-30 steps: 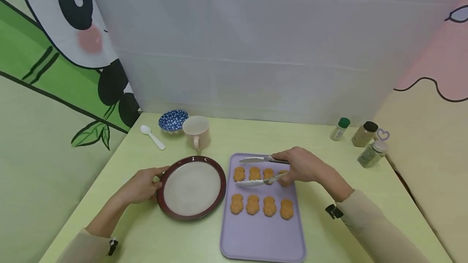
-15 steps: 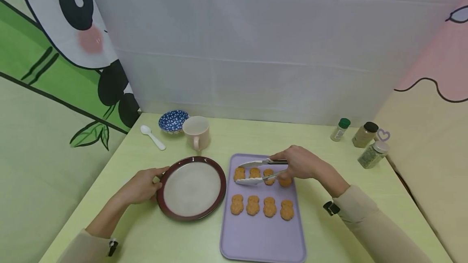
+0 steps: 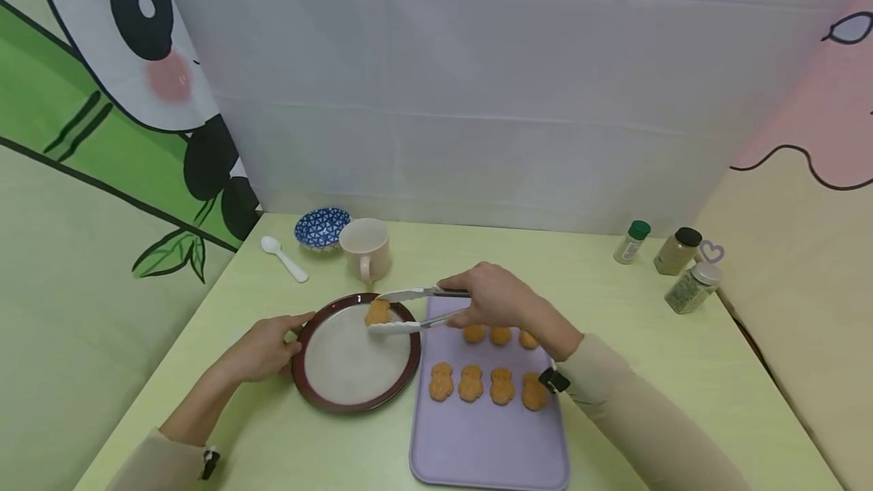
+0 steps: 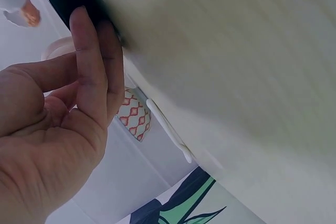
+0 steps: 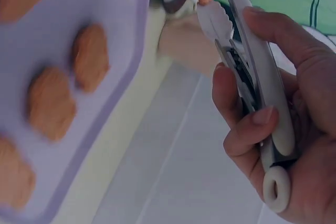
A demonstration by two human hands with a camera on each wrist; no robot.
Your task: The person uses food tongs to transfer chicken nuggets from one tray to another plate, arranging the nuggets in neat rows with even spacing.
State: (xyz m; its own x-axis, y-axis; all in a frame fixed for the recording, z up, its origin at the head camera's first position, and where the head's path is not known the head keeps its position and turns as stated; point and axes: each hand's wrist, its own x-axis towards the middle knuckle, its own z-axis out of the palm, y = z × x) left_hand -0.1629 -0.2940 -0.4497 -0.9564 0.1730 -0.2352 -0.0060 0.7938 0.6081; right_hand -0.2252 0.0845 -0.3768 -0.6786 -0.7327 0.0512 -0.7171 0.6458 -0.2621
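My right hand grips a pair of tongs with pale handles. Between the tongs' white tips is one golden-brown nugget, over the upper right part of a white plate with a dark red rim. My left hand holds that plate's left rim; in the left wrist view its fingers lie against the dark edge. Right of the plate, a purple tray bears several more nuggets in two rows, such as a nugget in the front row. The right forearm covers part of the tray.
Behind the plate stand a pink mug and a blue patterned bowl, with a white spoon to their left. Back right are a green-capped bottle, a black-capped jar and a jar of herbs.
The tongs have closed on the back row's leftmost nugget and lifted it off the tray. My right hand has carried it left, over the plate. My left hand has stayed at the rim.
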